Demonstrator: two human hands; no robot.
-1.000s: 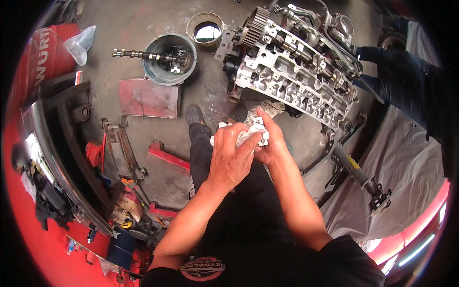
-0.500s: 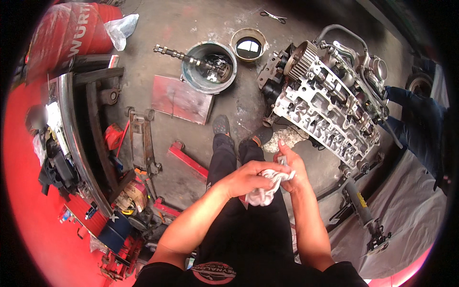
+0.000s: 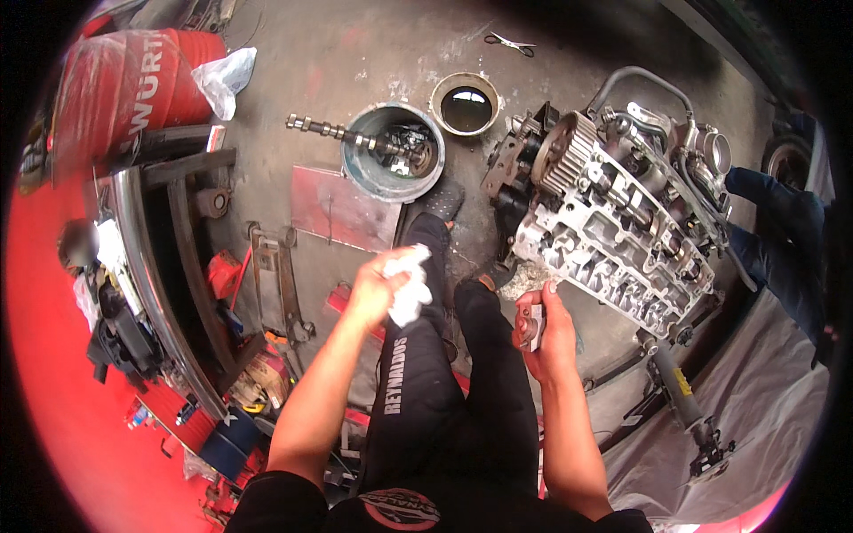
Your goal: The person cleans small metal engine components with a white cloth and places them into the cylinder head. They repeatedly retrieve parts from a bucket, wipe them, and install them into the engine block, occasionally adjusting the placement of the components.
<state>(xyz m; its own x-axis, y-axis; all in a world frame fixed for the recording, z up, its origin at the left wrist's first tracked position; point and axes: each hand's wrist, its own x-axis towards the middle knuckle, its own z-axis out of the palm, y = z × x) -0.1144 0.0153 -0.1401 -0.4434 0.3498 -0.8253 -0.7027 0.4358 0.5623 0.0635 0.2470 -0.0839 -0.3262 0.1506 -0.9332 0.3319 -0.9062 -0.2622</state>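
Hands apart above the knees: left hand (image 3: 378,289) clutching a white rag (image 3: 410,291), right hand (image 3: 544,330) gripping a small metal part (image 3: 533,330).

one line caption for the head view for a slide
Left hand grips a white rag, right hand holds a small metal part, beside an engine cylinder head on the floor.

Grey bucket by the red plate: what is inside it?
A camshaft lies across the bucket, one end sticking out left. Dark metal parts lie below it; the bottom is hidden.
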